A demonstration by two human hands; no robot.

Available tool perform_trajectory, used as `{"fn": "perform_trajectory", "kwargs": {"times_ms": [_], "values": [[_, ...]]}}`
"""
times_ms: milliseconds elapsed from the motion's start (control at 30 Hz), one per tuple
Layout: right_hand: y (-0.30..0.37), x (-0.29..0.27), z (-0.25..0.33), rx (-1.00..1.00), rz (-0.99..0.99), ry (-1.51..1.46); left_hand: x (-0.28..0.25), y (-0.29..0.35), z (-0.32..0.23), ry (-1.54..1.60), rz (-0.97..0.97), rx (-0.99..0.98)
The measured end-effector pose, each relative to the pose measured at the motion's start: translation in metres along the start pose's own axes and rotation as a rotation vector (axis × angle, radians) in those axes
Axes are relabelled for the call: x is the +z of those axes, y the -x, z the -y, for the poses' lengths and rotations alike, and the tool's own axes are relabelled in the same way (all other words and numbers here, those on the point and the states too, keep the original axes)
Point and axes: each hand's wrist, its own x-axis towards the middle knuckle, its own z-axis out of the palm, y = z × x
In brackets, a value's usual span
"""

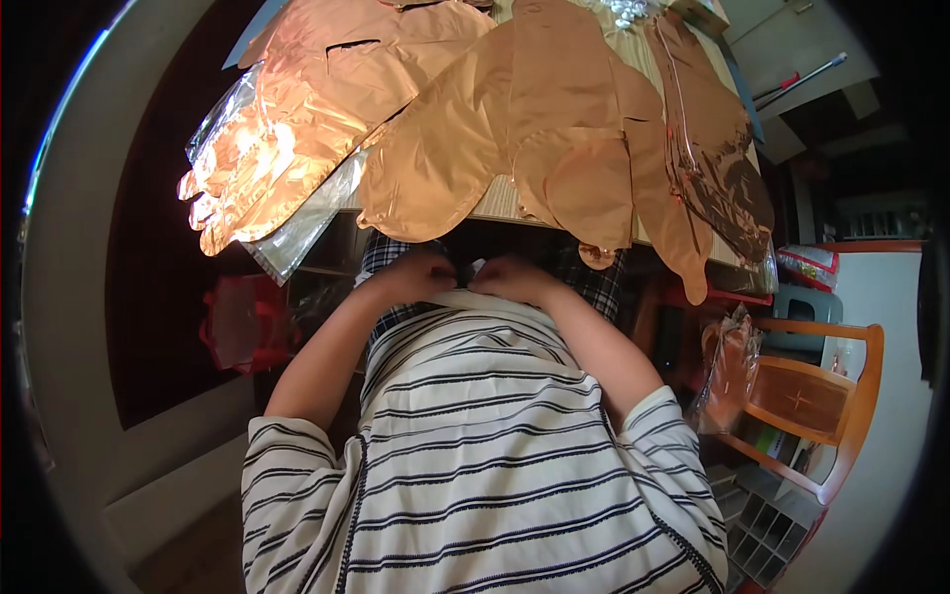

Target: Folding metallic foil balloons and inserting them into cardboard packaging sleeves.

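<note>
Flat copper-coloured foil pieces point(569, 84) lie overlapping on the wooden table point(505, 201), their near ends hanging past its edge. Just nearer, over the lap, the left hand point(424, 278) and right hand point(512, 279) have curled fingers; whether either grips anything cannot be told. At left, a clear plastic wrapper point(297, 243) sticks out under the foil; below is a red-edged bag point(237, 322), contents unclear. At right, copper-brown material shows through a clear bag point(727, 376) against a wooden chair point(861, 381).

Brown wooden chair point(795, 399) at right, light wood table point(501, 199) ahead, pale wall point(64, 327) left with dark panel point(153, 257), possibly a door.
</note>
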Motion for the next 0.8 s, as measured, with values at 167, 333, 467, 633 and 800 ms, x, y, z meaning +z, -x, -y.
{"fn": "perform_trajectory", "kwargs": {"times_ms": [167,333,467,633,800], "values": [[-0.004,0.003,0.003,-0.007,0.082,-0.034,0.005,-0.001,0.013,-0.062,0.039,0.019],[-0.002,-0.007,0.006,-0.149,-0.152,0.022,0.003,0.004,0.012,0.126,-0.038,-0.077],[0.011,-0.011,0.026,-0.117,-0.258,-0.082,-0.001,0.008,-0.017,0.179,-0.14,-0.058],[0.044,0.01,0.064,-0.182,-0.404,-0.141,-0.013,0.025,-0.055,-0.184,-0.293,0.366],[0.079,0.034,0.095,-0.397,-0.089,-0.911,-0.029,0.071,-0.119,-0.221,-0.399,0.535]]}}
